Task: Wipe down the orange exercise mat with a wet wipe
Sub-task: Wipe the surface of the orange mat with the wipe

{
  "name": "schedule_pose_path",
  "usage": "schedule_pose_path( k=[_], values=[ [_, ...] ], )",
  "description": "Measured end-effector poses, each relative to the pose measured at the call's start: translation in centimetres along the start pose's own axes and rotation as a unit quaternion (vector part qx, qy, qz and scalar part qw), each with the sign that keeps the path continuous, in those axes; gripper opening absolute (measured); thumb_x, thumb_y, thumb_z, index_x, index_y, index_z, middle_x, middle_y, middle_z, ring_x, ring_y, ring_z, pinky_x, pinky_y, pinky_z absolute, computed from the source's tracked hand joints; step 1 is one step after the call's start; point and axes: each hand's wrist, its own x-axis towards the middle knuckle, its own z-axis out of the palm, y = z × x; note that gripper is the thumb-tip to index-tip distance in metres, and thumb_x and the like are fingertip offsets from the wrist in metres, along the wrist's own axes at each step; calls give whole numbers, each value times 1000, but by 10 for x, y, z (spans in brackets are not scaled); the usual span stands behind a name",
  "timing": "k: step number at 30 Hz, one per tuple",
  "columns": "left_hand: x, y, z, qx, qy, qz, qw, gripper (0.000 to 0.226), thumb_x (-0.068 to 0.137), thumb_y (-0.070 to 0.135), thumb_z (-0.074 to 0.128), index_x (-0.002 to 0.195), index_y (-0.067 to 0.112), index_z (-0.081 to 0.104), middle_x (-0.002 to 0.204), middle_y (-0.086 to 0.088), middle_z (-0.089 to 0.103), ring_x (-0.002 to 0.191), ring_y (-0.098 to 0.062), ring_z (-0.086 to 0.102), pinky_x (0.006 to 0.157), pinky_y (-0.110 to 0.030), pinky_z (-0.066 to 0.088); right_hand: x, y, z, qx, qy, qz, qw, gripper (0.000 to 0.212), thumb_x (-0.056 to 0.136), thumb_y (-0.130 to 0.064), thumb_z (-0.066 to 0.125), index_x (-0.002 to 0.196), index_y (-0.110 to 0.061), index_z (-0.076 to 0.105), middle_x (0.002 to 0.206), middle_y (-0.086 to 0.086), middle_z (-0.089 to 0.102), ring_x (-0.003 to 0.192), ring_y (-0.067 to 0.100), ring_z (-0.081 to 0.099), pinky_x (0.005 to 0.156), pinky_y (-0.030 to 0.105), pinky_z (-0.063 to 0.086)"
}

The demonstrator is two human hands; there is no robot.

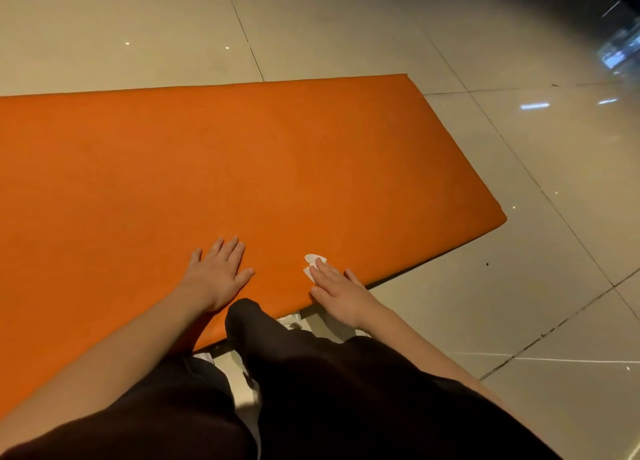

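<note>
While my left hand (218,272) lies flat, fingers straight, on the flat orange foam exercise mat (242,168) spread over the glossy beige tiled floor (519,251), my right hand (341,295) presses a small crumpled white wet wipe (311,263) near its front edge under straight fingers.

The single head-worn camera looks forward and steeply down, close above the orange exercise mat (242,165) and tiled floor (519,303).
</note>
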Motion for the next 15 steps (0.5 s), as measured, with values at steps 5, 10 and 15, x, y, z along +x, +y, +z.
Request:
schedule_pose_path(
  k=[5, 10, 15],
  values=[
    [-1, -1, 7, -21, 23, 1, 999, 65, 103, 53, 14, 157, 21, -3, 164, 2, -11, 151, -18, -8, 121, -46, 2, 31, 6, -32, -17, 11, 38, 999, 57, 106, -43, 16, 157, -20, 2, 164, -1, -9, 150, 14, -6, 120, 37, -8],
    [13, -7, 5, -26, 24, 6, 999, 67, 102, 55, 17, 158, 21, 1, 165, 2, -8, 151, -18, -7, 121, -46, 1, 37, 1, -17, -29, -10, -64, 998, 61, 106, -43, 22, 157, -20, 0, 163, -4, -13, 149, 10, -12, 120, 33, -9],
    [35, 0, 2, -53, 44, -18, 997, 66, 102, 54, 16, 158, 21, 1, 164, 2, -11, 151, -18, -11, 121, -47, -3, 49, 20, -26, -54, 14, -60, 997, 58, 105, -46, 18, 157, -25, 3, 163, -10, -8, 149, 5, -8, 119, 33, -11]
  ],
)
